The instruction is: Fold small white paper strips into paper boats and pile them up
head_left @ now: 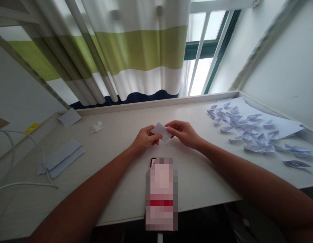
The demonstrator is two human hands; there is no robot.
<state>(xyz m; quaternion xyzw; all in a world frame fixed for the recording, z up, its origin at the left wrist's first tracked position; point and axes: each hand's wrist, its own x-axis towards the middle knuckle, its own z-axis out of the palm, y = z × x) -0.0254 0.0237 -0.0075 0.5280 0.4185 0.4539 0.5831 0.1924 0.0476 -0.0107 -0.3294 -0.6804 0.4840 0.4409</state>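
Note:
A small white folded paper (162, 131), turned like a diamond, is held above the middle of the table. My left hand (147, 137) pinches its left side, thumb lying over the front and fingers behind. At the upper right edge my right hand (181, 132) grips the same paper between thumb and fingers. Some of the fingers are hidden behind the paper. Nearer to me, below both hands, lies a phone (160, 192) with a blurred-out screen and a cable at its bottom end.
Many folded paper boats (247, 130) cover the right side, some on white sheets (285, 125). To the left are stacked paper sheets (62, 158), another paper piece (69, 117), a crumpled tissue (96, 127) and a white cable (27, 184). A raised rim (146, 104) borders the table's back.

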